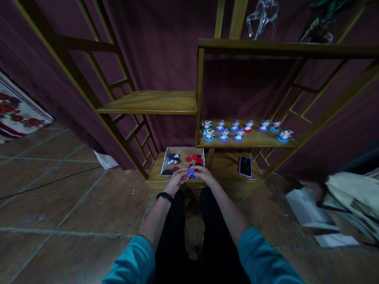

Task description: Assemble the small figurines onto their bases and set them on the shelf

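Observation:
Both hands meet at the near edge of an open cardboard box [185,150] and hold a purple round base [191,172] between them. My left hand [178,178] pinches it from the left, with a black band on that wrist. From the right, the fingers of my right hand [203,174] close on it. More purple shows just below, too small to make out. Inside the box lie several red discs [188,159], dark round pieces [167,172] and a small white-and-blue figurine [174,159] lying down.
Several small figurines on round bases, such as a purple-based one [224,135], stand on the raised right shelf [251,143]. A dark-screened phone or tablet [245,166] lies right of the box. A glass animal figure [263,17] is on the top shelf. Papers [309,207] lie on the floor.

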A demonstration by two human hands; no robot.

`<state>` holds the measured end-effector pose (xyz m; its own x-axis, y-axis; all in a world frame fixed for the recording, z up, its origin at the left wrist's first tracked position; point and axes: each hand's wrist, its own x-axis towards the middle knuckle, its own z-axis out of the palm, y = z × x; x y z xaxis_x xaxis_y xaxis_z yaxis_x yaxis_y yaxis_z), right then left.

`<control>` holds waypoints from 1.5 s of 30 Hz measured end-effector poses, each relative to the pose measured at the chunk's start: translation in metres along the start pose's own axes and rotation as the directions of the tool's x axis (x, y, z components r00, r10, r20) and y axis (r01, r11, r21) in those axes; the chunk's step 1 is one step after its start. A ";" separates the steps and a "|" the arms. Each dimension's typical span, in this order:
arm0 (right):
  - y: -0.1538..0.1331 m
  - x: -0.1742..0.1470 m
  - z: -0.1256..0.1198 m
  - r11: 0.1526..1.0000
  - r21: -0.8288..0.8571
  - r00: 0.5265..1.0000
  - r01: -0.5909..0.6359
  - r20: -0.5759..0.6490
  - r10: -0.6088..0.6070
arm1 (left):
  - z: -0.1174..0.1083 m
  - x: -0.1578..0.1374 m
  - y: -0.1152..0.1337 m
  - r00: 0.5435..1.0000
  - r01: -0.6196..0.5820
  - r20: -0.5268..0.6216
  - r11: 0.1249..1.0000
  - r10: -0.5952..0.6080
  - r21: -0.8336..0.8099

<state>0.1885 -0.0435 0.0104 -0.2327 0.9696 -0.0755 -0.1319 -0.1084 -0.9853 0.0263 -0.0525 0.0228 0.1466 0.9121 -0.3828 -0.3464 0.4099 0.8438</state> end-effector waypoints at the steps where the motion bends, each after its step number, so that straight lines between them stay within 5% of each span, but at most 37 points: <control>1: 0.001 0.000 0.000 1.000 0.004 1.000 -0.004 -0.002 0.004 | 0.000 0.000 0.000 1.000 -0.003 0.004 1.000 0.003 -0.002; 26: 0.002 -0.004 0.001 0.989 0.130 0.997 -0.074 -0.009 0.075 | -0.002 0.000 0.001 0.998 0.032 0.044 0.999 -0.033 0.039; 45: 0.009 0.003 -0.002 0.989 0.062 0.991 -0.135 -0.017 0.136 | -0.003 0.007 -0.007 0.999 -0.010 0.040 0.984 0.003 0.177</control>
<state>0.1887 -0.0416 0.0008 -0.2320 0.9495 -0.2113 -0.1584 -0.2512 -0.9549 0.0268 -0.0493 0.0128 0.1828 0.9130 -0.3647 -0.1783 0.3956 0.9010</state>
